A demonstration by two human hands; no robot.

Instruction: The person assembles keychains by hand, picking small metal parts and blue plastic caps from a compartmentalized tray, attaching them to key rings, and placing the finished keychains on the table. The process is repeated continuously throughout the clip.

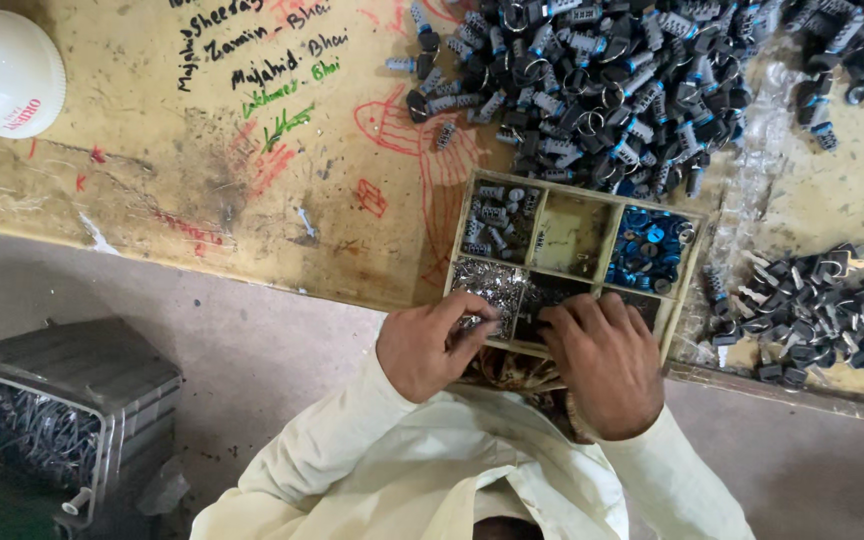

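Note:
A wooden tray with several compartments sits at the near edge of a worn workbench. Its cells hold grey parts, blue rings and small silver pieces. My left hand rests over the silver-piece cell, fingers pinched on small silver pieces. My right hand lies over the near middle cell, fingers curled down into dark parts; what it holds is hidden.
A large heap of black, grey and blue parts lies behind the tray, another heap to the right. A white hard hat sits at far left. A grey crate with metal parts stands on the floor.

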